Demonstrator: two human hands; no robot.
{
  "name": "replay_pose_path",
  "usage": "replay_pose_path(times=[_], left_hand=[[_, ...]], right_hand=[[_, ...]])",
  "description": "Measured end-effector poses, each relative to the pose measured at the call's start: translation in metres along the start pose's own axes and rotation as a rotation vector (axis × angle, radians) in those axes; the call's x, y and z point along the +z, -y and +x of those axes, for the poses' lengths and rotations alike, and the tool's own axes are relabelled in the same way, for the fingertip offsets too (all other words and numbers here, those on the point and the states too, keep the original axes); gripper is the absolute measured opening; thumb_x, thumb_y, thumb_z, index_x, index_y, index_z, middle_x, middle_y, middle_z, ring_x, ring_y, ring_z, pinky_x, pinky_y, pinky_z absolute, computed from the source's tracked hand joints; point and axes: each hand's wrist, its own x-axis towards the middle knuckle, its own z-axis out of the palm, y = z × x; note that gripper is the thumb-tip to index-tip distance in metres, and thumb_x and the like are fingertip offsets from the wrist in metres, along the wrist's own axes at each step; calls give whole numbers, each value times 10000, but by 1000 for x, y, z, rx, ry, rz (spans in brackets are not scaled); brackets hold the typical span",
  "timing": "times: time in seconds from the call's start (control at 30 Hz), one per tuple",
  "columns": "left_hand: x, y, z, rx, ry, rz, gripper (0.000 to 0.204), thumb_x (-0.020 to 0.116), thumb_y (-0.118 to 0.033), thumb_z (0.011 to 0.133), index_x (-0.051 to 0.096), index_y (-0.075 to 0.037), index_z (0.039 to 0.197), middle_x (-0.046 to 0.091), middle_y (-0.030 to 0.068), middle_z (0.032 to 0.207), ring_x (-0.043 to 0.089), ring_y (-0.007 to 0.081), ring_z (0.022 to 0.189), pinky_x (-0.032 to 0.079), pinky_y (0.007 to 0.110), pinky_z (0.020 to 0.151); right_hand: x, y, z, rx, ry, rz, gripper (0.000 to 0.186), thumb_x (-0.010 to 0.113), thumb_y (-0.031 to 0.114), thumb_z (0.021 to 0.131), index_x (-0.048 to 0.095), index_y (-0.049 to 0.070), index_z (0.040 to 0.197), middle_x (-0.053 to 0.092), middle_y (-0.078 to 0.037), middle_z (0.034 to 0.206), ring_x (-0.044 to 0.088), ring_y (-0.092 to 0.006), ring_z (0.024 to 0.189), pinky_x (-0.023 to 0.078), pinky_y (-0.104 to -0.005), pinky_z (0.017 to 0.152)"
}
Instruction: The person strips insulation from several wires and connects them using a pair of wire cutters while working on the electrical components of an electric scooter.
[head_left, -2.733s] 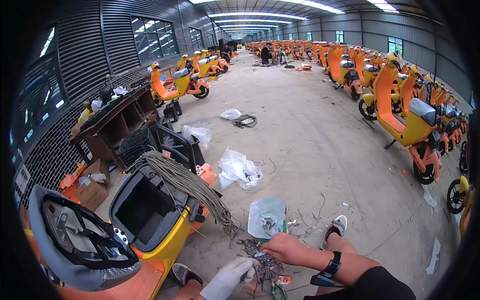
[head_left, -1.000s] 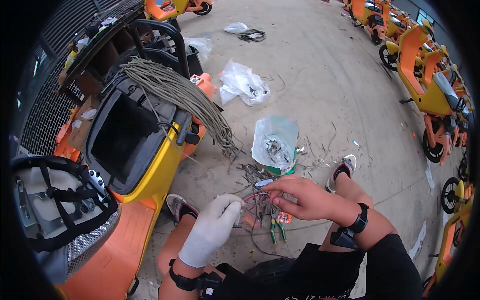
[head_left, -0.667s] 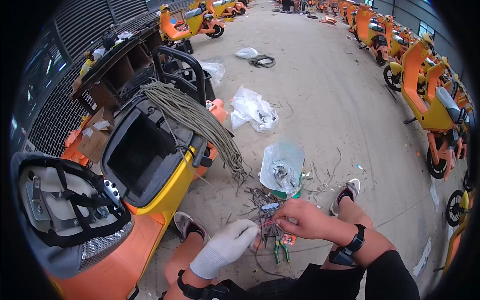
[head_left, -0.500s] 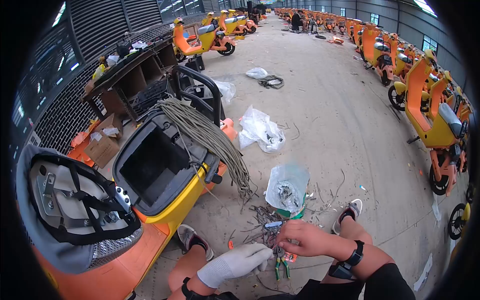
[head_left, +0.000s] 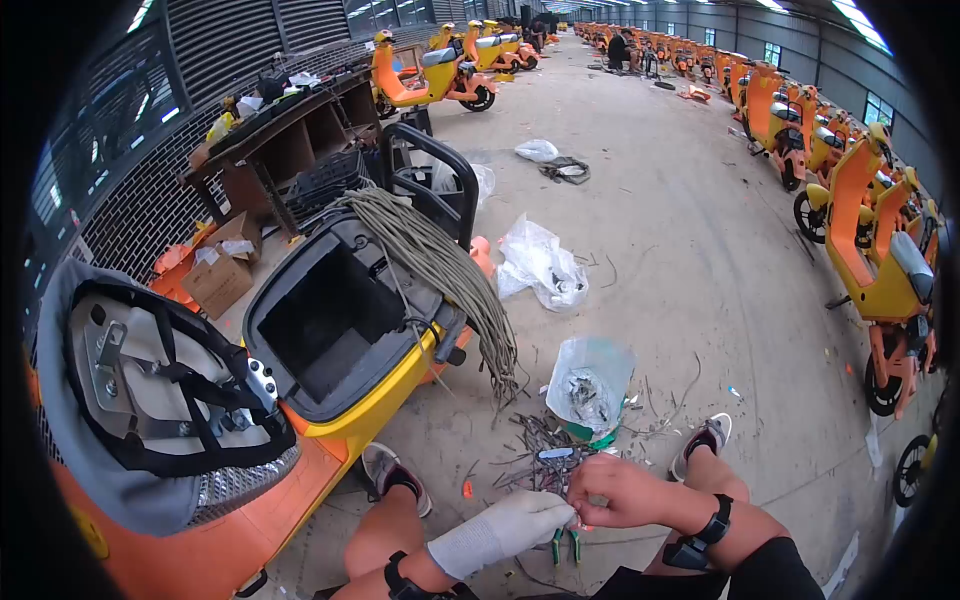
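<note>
since half a second earlier the gloved left hand [head_left: 525, 522] had come in toward the bare right hand [head_left: 615, 490], closing the gap between them, and the view had swung so that the floor things sat a little lower and farther right. from where i stood, the hands met at the lower middle of the frame, fingertips together. the left had its fingers nearly straight and bunched; the right was half curled, thumb and forefinger drawn in. a second earlier a red strand had run between them; whether they held it now i couldn't tell, the tips being hidden.

just below the hands, the green handles of the pliers [head_left: 557, 547] showed, the rest covered. just above and to the left, dark wire scraps [head_left: 535, 432] lay in a loose heap, a pale blue piece [head_left: 556, 452] on top. beyond that, right of centre, stood a clear-walled bin [head_left: 600, 353] with greyish bits in it.

a yellow-and-orange scooter [head_left: 390, 385] filled the lower left, its seat [head_left: 165, 490] tipped back, upside down, and its black storage box [head_left: 345, 372] open. a coil of rope [head_left: 440, 265] draped over the box's far corner. a white plastic bag [head_left: 540, 262] lay near the middle; parked scooters [head_left: 860, 262] lined the right side.
</note>
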Motion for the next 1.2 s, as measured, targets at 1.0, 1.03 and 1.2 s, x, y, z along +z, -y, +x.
replay_pose_path(times=[1.0,1.03,1.2], left_hand=[[-27,-1,-66,659,-261,-741,309,450,-153,979,586,56,796,296,-55,429,257,95,347,236,293,395],[-33,4,-69,696,-214,-780,349,492,-217,998,582,52,796,345,-35,462,310,111,378,262,287,434],[-42,6,-82,874,-304,-852,346,420,-223,1032,583,7,832,295,-78,440,264,87,353,224,280,398]], right_hand=[[-31,-20,-10,119,-217,9,76,644,86,708,592,67,760,577,-26,705,580,-233,705,450,-352,743],[-30,-20,-10,129,-231,8,77,643,86,707,592,67,762,576,-28,704,582,-232,707,450,-353,746],[-27,-30,-8,93,-256,-76,69,634,77,719,595,64,775,602,-38,748,595,-248,740,450,-352,765]])
